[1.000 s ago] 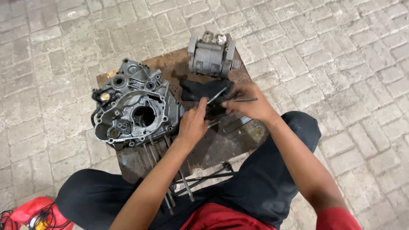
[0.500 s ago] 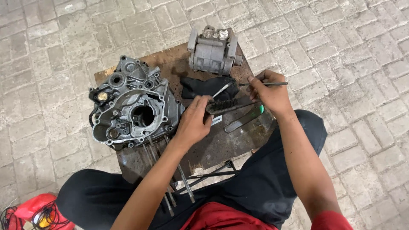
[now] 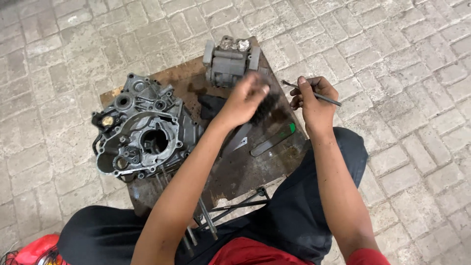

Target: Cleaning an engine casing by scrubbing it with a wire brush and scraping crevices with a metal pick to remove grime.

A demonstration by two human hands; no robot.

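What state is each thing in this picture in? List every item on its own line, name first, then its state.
Left hand: raised over the board, blurred, closed on a dark bundle.
Right hand: pinching a thin metal rod, held level.
Engine crankcase: lying flat, open side up.
Cylinder block: standing at the board's far edge.
Wooden board: stained, flat on the paving.

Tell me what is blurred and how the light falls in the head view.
Head view: the left hand is smeared by motion blur, along with the dark object under it; the right hand holding a thin metal rod is sharp, as is the grey cast-metal engine casing; light is soft and even, no glare.
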